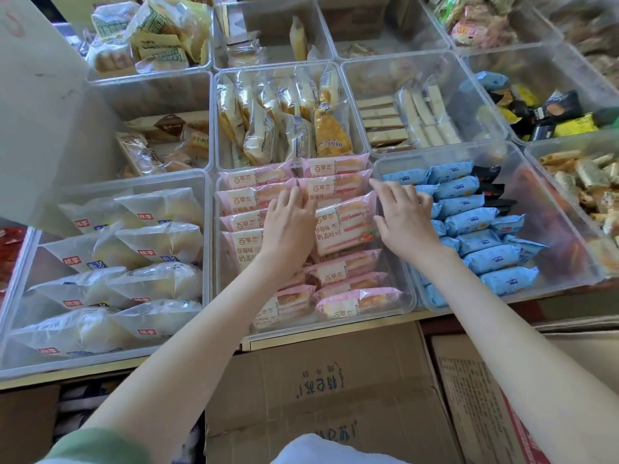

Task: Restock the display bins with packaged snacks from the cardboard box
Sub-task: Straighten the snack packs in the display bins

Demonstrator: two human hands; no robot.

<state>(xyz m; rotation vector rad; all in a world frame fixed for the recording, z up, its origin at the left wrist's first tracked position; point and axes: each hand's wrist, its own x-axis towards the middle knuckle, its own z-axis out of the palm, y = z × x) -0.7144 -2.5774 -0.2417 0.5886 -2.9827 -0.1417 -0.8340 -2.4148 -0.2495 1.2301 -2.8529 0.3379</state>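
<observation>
A clear plastic bin [395, 309] in the front middle holds two columns of pink packaged sandwich-toast snacks. One pink pack [345, 226] lies tilted on top of the right column. My left hand [289, 217] rests palm-down on the packs to its left, fingers touching its edge. My right hand [403, 214] hovers over the bin's right wall beside the same pack, fingers spread. Neither hand grips anything. A closed cardboard box [318, 386] sits below the shelf edge in front of me.
Clear bins surround the pink one: white bread packs [134, 259] at left, blue packs [479, 229] at right, yellow cake packs [284, 122] behind. A second cardboard box [475, 396] stands at lower right. A pale panel [37, 112] rises at left.
</observation>
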